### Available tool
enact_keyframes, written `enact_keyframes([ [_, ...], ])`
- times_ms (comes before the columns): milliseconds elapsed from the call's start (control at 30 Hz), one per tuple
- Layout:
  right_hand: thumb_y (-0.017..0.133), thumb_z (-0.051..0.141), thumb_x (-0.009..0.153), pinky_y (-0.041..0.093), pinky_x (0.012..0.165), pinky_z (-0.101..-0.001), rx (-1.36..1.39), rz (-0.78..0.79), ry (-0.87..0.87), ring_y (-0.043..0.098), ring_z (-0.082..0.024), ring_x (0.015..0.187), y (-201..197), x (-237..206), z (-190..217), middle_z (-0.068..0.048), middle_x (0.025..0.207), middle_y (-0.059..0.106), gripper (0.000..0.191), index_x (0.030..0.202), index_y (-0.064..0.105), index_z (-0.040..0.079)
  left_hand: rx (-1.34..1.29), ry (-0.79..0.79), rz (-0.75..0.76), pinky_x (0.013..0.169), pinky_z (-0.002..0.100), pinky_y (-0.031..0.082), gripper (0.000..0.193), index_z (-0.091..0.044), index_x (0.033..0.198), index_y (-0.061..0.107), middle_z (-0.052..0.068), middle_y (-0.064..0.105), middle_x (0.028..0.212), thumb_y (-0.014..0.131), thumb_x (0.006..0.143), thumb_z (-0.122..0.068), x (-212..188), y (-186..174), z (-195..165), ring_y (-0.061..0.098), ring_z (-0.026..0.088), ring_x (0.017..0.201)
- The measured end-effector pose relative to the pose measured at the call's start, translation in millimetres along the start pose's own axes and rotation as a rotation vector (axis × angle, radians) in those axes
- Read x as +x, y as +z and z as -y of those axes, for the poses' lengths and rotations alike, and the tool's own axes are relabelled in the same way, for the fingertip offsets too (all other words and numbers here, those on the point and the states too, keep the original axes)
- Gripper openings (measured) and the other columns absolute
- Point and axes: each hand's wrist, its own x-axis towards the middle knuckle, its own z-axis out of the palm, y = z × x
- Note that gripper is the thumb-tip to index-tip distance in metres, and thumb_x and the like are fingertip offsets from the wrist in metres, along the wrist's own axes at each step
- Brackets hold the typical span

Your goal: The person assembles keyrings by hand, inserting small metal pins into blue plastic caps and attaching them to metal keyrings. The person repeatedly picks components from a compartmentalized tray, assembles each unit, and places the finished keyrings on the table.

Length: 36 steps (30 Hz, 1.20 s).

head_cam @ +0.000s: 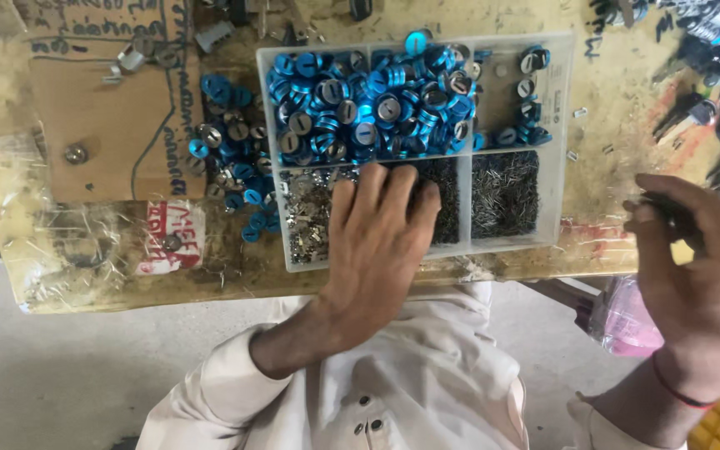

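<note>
Left hand (pixel 377 242) spread flat, fingertips in clear divided tray's (pixel 560 125) near-edge compartments of small metal pins (pixel 506 192); right hand (pixel 693 267) off worktop's near right corner, pinching a dark small part (pixel 668 208), blue discs (pixel 377 100) in far compartment.

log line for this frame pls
left hand: fingers in tray compartment of small metal parts | right hand: holds small dark item beside tray | blue caps: in tray

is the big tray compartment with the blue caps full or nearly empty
Full: blue caps are heaped across that compartment of the clear tray, hiding its floor.
</note>
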Motion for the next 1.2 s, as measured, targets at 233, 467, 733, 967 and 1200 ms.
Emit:
enact_keyframes([
  [233,0.074,-0.006,0.094,0.056,0.091,-0.0392,-0.477,-0.099,-0.342,0.070,-0.034,0.101,23,12,0,-0.020,0.111,0.071,0.024,0.117,0.069,-0.007,-0.277,-0.059,-0.321,0.087,0.038,0.049,0.021,-0.007,0.119,0.075,0.005,0.067,0.116,0.076,0.098,-0.011,-15,-9,13,0.059,0.021,0.102],
  [467,0.072,0.004,0.097,0.055,0.076,-0.0305,0.013,0.080,-0.242,0.069,-0.022,0.086,23,19,60,-0.012,0.104,0.070,0.013,0.109,0.069,0.005,-0.128,-0.228,-0.121,0.072,0.037,0.052,0.018,-0.006,0.108,0.073,0.006,0.064,0.099,0.079,0.092,-0.012,-45,-48,31,0.060,0.022,0.087],
  [733,0.069,0.011,0.079,0.053,0.068,-0.0394,-0.419,0.474,-0.695,0.068,-0.026,0.078,70,31,120,-0.007,0.081,0.066,0.017,0.094,0.070,0.004,-0.123,-0.202,-0.007,0.071,0.040,0.052,0.020,0.000,0.105,0.070,0.008,0.060,0.094,0.075,0.086,-0.003,-49,-53,37,0.058,0.024,0.087],
  [967,0.066,0.012,0.086,0.052,0.067,-0.0402,-0.591,0.585,-0.665,0.066,-0.024,0.077,75,36,132,-0.006,0.078,0.062,0.009,0.092,0.065,0.004,-0.086,-0.154,0.022,0.066,0.037,0.052,0.017,0.002,0.105,0.069,0.008,0.060,0.095,0.071,0.088,0.000,-51,-54,46,0.060,0.022,0.087],
  [1200,0.066,0.007,0.077,0.052,0.066,-0.0381,-0.522,0.528,-0.765,0.066,-0.024,0.078,73,37,131,-0.006,0.083,0.060,0.022,0.098,0.065,0.004,-0.442,-0.175,-0.175,0.070,0.035,0.056,0.009,-0.004,0.102,0.067,0.006,0.071,0.097,0.074,0.096,-0.007,-61,-56,53,0.070,0.021,0.084],
])
